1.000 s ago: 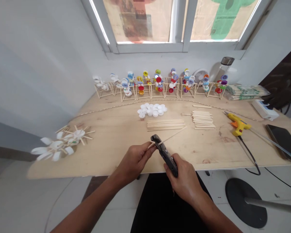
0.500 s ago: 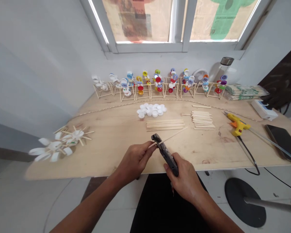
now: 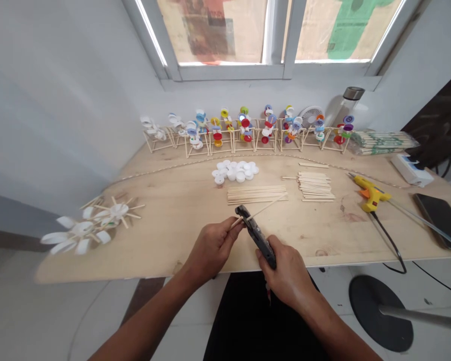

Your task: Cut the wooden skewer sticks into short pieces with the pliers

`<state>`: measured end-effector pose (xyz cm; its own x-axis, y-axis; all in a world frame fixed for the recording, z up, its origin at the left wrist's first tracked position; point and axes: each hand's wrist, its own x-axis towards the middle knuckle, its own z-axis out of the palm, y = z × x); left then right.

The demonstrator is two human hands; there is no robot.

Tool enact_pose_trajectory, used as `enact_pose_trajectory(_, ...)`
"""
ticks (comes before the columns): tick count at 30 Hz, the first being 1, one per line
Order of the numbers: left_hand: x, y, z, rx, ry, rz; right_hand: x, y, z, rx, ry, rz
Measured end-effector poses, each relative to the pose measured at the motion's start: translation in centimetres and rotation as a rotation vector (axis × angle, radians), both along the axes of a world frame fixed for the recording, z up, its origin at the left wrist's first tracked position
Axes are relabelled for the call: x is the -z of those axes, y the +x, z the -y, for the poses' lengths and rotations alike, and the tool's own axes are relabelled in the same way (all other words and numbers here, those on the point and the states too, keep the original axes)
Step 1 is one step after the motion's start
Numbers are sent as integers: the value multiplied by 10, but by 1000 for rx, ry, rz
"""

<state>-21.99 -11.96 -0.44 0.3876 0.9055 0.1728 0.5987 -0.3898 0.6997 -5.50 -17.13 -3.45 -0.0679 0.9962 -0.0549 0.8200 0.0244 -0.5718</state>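
My left hand (image 3: pixel 211 246) pinches one end of a thin wooden stick (image 3: pixel 266 207) above the table's front part. The stick slants up to the right and passes through the jaws of dark grey pliers (image 3: pixel 260 238). Wrapped round their handles is my right hand (image 3: pixel 290 275), near the table edge. Just beyond the hands lies a row of long thin sticks (image 3: pixel 255 194). Behind it is a cluster of white bottle caps (image 3: pixel 240 175), and to the right a pile of shorter sticks (image 3: pixel 315 187).
White wheel-like pieces with sticks (image 3: pixel 77 234) lie at the left. Along the back stand several stick frames with coloured caps (image 3: pixel 244 135). A yellow glue gun (image 3: pixel 372 195), a phone (image 3: pixel 441 218), a power strip (image 3: pixel 411 170) and a bottle (image 3: pixel 348 104) are at the right.
Both hands, the stick and the pliers stay almost in place. The camera view has shifted slightly.
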Motion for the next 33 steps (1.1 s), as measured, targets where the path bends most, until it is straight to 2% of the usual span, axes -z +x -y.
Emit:
enact_pose_trajectory(6, 1, 5, 6, 7, -18, 11, -5, 5, 7, 3, -63, -19)
enact_pose_trajectory(11, 14, 18, 8, 4, -48, -21, -10, 19, 12, 18, -148, -18)
enact_pose_trajectory(16, 28, 31, 8, -47, -66, -73, -17, 31, 5, -2, -242, -2)
enact_pose_trajectory(23, 31, 35, 9, -120, -109, -90, -22, 33, -5, -23, -328, 17)
enact_pose_trajectory(33, 41, 32, 3, -144, -140, -174, -15, 32, -17, -65, -345, 120)
